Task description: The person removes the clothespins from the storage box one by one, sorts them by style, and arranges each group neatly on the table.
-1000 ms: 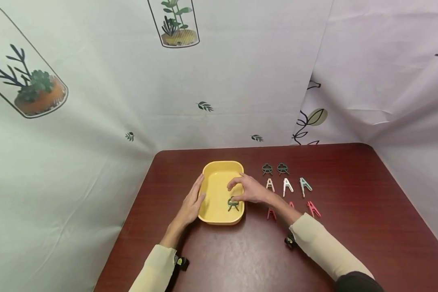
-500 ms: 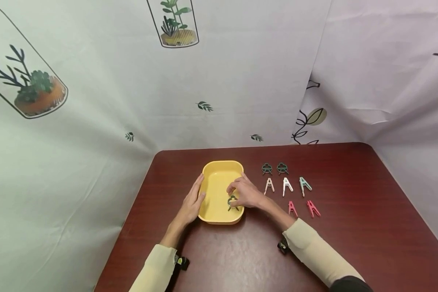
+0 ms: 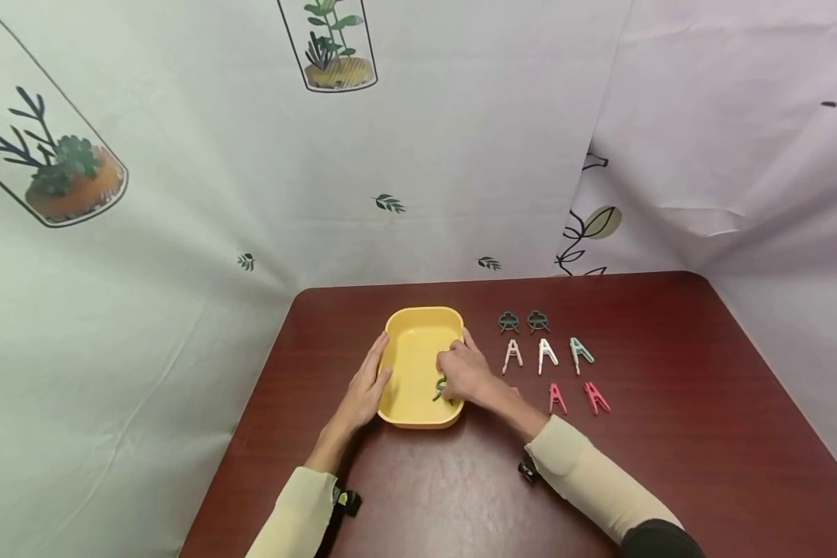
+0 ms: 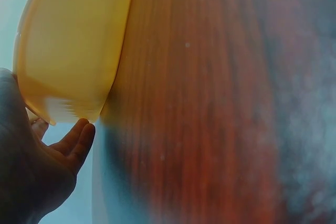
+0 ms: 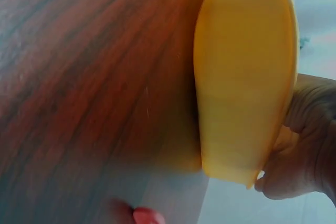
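Observation:
A yellow basin (image 3: pixel 418 341) stands on the table, and a dark green plant clip (image 3: pixel 440 387) is inside it by the right wall. My right hand (image 3: pixel 464 370) reaches over that wall and pinches the clip between thumb and curled fingers, which partly cover it. In the right wrist view, the right hand (image 5: pixel 302 145) shows behind the basin's rim. My left hand (image 3: pixel 361 391) rests against the left wall with fingers straight. From the left wrist, its fingers (image 4: pixel 79 142) are seen touching the basin's end.
Right of the basin lie two more green plant clips (image 3: pixel 538 322), then beige (image 3: pixel 512 356), white (image 3: pixel 546 356) and mint (image 3: pixel 580 355) clothespins. Nearer are pink clothespins (image 3: pixel 596 397); my right forearm mostly hides one. A printed cloth (image 3: pixel 425 139) hangs behind the table.
My right hand's fingers have closed from a spread position onto the green clip, which has turned slightly. The right forearm has shifted left, covering a pink clothespin. The left hand has not moved.

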The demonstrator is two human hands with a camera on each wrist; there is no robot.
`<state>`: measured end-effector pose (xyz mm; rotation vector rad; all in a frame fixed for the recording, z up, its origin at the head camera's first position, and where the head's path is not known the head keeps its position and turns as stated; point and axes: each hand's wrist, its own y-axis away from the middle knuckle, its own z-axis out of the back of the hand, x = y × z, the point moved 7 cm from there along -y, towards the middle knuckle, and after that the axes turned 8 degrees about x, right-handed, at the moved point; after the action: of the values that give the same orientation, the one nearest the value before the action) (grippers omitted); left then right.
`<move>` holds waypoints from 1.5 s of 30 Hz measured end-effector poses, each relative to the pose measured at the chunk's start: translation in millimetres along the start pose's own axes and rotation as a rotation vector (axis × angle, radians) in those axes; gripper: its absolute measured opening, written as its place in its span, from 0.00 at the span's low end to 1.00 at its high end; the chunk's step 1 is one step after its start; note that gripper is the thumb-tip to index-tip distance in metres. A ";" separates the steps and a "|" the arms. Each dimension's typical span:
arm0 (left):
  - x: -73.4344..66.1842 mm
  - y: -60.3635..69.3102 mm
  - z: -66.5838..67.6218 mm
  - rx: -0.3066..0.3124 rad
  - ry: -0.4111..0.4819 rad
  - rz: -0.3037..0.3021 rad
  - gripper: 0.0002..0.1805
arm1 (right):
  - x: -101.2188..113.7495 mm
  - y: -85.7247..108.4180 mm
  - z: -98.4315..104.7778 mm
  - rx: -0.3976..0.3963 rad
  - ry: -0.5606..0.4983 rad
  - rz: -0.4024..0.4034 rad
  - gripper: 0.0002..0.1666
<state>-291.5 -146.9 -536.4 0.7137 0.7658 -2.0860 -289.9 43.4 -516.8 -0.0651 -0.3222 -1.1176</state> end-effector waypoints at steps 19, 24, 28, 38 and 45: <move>3.1 1.7 -2.8 0.020 -0.017 0.053 0.33 | 24.6 -3.8 -4.9 -0.106 -0.097 0.170 0.19; 2.4 1.1 -1.5 0.011 -0.023 0.043 0.33 | 15.8 -2.3 5.3 -0.174 -0.423 0.208 0.30; 2.0 -0.8 0.2 0.002 -0.017 0.036 0.33 | 10.3 -3.0 12.1 -0.193 -0.837 0.228 0.33; 1.8 -0.5 -1.3 0.014 -0.005 0.039 0.33 | 10.9 7.9 -9.5 -0.235 -1.223 -0.257 0.38; 4.2 -0.8 -0.2 0.023 0.003 0.054 0.33 | 19.4 12.4 -28.6 -0.251 -1.262 -0.439 0.42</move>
<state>-294.3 -148.3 -539.2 0.7427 0.7176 -2.0487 -264.9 25.9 -537.1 -0.9839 -1.3614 -1.4330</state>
